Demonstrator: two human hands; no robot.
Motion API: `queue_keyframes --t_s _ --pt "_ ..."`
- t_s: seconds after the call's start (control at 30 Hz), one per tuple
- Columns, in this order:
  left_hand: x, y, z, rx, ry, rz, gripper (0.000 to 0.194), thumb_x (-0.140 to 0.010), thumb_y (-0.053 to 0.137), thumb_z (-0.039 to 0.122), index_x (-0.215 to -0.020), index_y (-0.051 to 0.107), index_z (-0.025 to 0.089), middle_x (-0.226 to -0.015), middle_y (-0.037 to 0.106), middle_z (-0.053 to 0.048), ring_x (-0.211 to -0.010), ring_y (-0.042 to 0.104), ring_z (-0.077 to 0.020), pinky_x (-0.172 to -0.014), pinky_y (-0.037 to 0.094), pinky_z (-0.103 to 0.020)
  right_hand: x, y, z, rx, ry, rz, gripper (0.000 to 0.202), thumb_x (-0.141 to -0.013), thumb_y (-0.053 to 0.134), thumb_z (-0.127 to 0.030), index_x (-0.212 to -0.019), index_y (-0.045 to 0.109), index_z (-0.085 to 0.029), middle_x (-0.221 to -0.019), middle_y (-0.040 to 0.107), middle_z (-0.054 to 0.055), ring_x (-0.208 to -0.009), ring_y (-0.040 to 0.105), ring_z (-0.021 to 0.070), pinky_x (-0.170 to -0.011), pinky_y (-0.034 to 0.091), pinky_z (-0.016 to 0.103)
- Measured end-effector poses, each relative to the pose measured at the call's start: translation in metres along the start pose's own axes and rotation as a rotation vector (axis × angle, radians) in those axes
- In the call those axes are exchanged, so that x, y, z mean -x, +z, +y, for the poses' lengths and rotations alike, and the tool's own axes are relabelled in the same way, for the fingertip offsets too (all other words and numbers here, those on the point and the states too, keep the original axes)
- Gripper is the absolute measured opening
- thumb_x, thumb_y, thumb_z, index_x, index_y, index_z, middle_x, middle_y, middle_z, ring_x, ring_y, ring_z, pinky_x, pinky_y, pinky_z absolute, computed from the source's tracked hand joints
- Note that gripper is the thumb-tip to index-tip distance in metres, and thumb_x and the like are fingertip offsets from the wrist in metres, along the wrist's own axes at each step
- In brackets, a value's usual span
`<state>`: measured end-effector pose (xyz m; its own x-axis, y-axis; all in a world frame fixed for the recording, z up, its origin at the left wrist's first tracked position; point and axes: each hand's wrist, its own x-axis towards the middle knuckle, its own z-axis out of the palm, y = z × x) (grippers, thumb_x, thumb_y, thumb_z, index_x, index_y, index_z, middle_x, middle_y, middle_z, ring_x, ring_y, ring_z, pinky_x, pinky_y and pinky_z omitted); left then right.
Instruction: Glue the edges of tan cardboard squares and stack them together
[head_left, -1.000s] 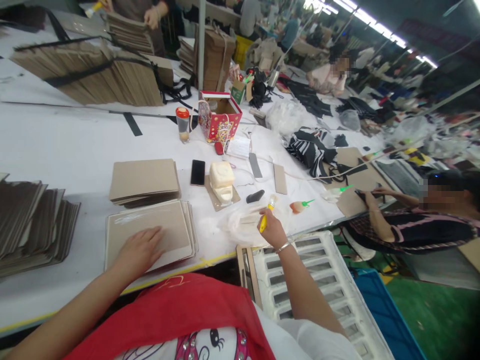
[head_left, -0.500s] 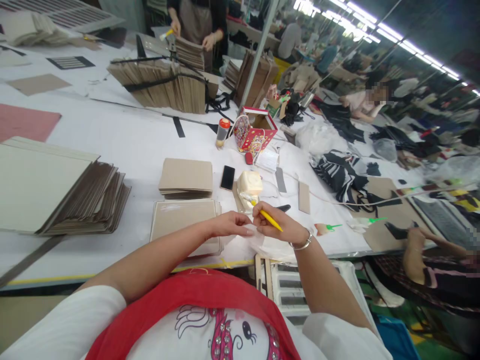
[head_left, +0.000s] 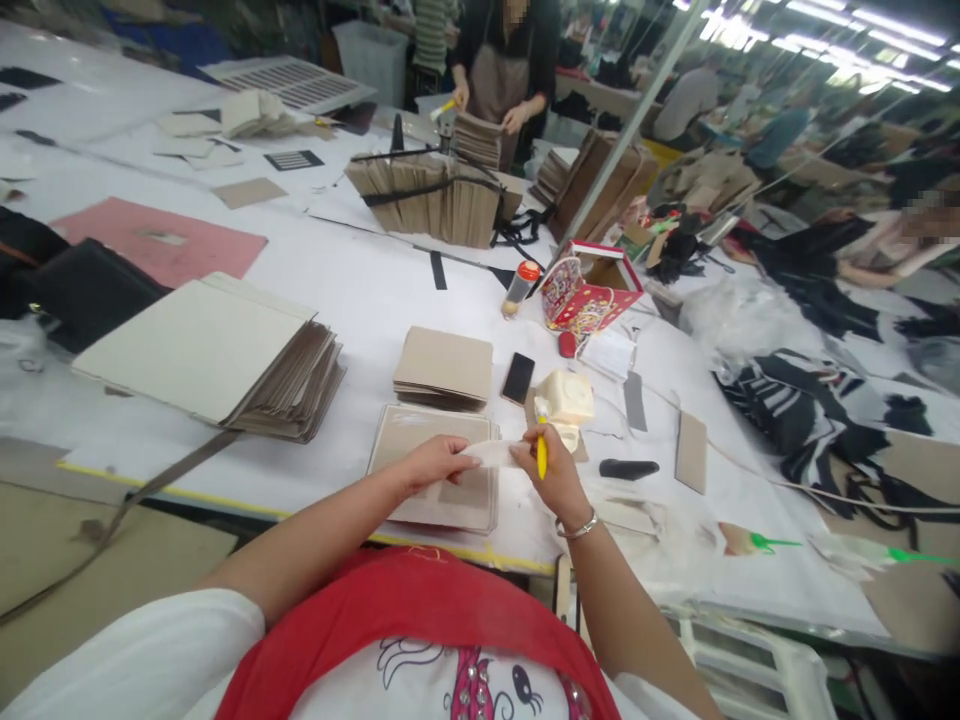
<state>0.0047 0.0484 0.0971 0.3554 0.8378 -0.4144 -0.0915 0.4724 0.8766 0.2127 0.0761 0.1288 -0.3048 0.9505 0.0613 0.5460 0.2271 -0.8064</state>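
Observation:
A thin white strip [head_left: 493, 454] is stretched between my two hands. My left hand [head_left: 437, 464] pinches one end, over a stack of beige boards [head_left: 401, 500]. The other end is in the fingers of my right hand [head_left: 559, 478], which also grips a yellow-handled brush [head_left: 541, 455]. The brush's pale head points away from me, close to a cream glue container [head_left: 568, 396]. Just beyond the board stack lies a second, smaller stack of beige boards [head_left: 444, 362]. A black phone [head_left: 518, 377] lies beside it.
On the left is a large pile of pale boards [head_left: 199, 345]. A red patterned gift bag [head_left: 592, 290] and an orange-capped bottle [head_left: 520, 288] stand farther back. Right of my hand lie a dark tool [head_left: 628, 468] and a green-tipped glue bottle [head_left: 750, 540]. A co-worker [head_left: 499, 80] stands across the table.
My view has turned left, so the table's contents sit farther right. My hands have moved apart over the board stack, the strip now stretched between them, and the brush handle has swung more upright.

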Motion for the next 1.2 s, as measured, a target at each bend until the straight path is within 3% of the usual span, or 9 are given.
queue_keyframes --t_s 0.27,0.47,0.57,0.63,0.77,0.87,0.93,1.07,1.2 --pt "0.033 -0.094 -0.028 0.256 -0.117 0.333 0.040 -0.056 0.072 0.042 -0.073 0.049 0.015 -0.058 0.047 0.006 -0.044 0.040 -0.0025 -0.044 0.033 -0.016 -0.031 0.056 0.026 0.215 -0.050 0.005 0.019 -0.078 0.048 -0.035 -0.090 0.045 -0.020 -0.063 0.046 -0.003 -0.053 0.046 0.0129 -0.053 0.036 0.024" --pt "0.024 -0.113 -0.033 0.079 -0.104 0.433 0.041 -0.062 0.065 0.050 -0.077 0.051 0.015 -0.067 0.053 0.001 -0.046 0.043 -0.0038 -0.041 0.030 -0.017 -0.046 0.070 0.032 0.254 -0.054 -0.073 0.020 -0.080 0.047 -0.036 -0.093 0.045 -0.020 -0.064 0.050 -0.003 -0.052 0.049 0.0131 -0.052 0.037 0.023" --pt "0.022 -0.115 -0.032 -0.284 -0.045 0.589 0.038 -0.069 0.058 0.050 -0.083 0.054 0.014 -0.070 0.055 -0.002 -0.053 0.049 -0.0093 -0.049 0.039 -0.023 -0.045 0.067 0.028 0.311 -0.093 -0.078 0.018 -0.081 0.046 -0.034 -0.093 0.046 -0.020 -0.067 0.054 0.000 -0.055 0.051 0.0140 -0.054 0.038 0.024" --pt "0.022 -0.113 -0.024 -0.589 0.141 0.659 0.040 -0.070 0.058 0.044 -0.098 0.054 0.015 -0.087 0.058 -0.007 -0.073 0.055 -0.0159 -0.068 0.045 -0.031 -0.040 0.062 0.019 0.369 -0.184 -0.075 0.015 -0.082 0.046 -0.032 -0.090 0.049 -0.020 -0.070 0.057 0.002 -0.060 0.053 0.0151 -0.057 0.039 0.026" --pt "0.014 -0.098 0.003 -0.987 0.525 0.351 0.054 -0.068 0.062 0.033 -0.119 0.048 0.021 -0.123 0.047 -0.011 -0.115 0.039 -0.0248 -0.101 0.026 -0.040 -0.022 0.048 -0.012 0.416 -0.458 -0.212 0.009 -0.082 0.045 -0.022 -0.085 0.054 -0.021 -0.075 0.060 0.005 -0.068 0.052 0.0163 -0.064 0.039 0.028" --pt "0.000 -0.091 0.019 -1.034 0.524 0.033 0.041 -0.067 0.062 0.030 -0.107 0.058 0.022 -0.107 0.058 -0.007 -0.107 0.046 -0.0239 -0.102 0.022 -0.042 -0.016 0.037 -0.031 0.356 -0.554 -0.289 0.011 -0.082 0.046 -0.017 -0.088 0.054 -0.023 -0.083 0.061 0.005 -0.072 0.053 0.0159 -0.067 0.040 0.028" --pt "-0.007 -0.093 0.020 -0.973 0.439 -0.073 0.026 -0.068 0.061 0.030 -0.091 0.064 0.019 -0.089 0.063 -0.005 -0.091 0.053 -0.0207 -0.094 0.031 -0.037 -0.018 0.032 -0.033 0.326 -0.517 -0.205 0.008 -0.082 0.048 -0.020 -0.088 0.052 -0.023 -0.082 0.061 0.005 -0.073 0.054 0.0156 -0.067 0.041 0.028" --pt "0.002 -0.113 0.003 -0.630 0.243 0.025 0.024 -0.070 0.058 0.037 -0.075 0.063 0.015 -0.072 0.061 -0.001 -0.070 0.054 -0.0142 -0.070 0.042 -0.025 -0.029 0.032 -0.012 0.309 -0.294 -0.021 0.013 -0.081 0.051 -0.031 -0.089 0.049 -0.021 -0.076 0.057 0.003 -0.065 0.054 0.0142 -0.062 0.042 0.026" --pt "0.020 -0.127 -0.021 -0.202 0.008 0.231 0.034 -0.065 0.060 0.045 -0.077 0.057 0.014 -0.061 0.055 0.002 -0.055 0.051 -0.0102 -0.052 0.042 -0.022 -0.037 0.049 0.019 0.287 -0.126 -0.040 0.021 -0.081 0.049 -0.037 -0.092 0.047 -0.019 -0.073 0.055 0.001 -0.058 0.052 0.0129 -0.057 0.040 0.025"
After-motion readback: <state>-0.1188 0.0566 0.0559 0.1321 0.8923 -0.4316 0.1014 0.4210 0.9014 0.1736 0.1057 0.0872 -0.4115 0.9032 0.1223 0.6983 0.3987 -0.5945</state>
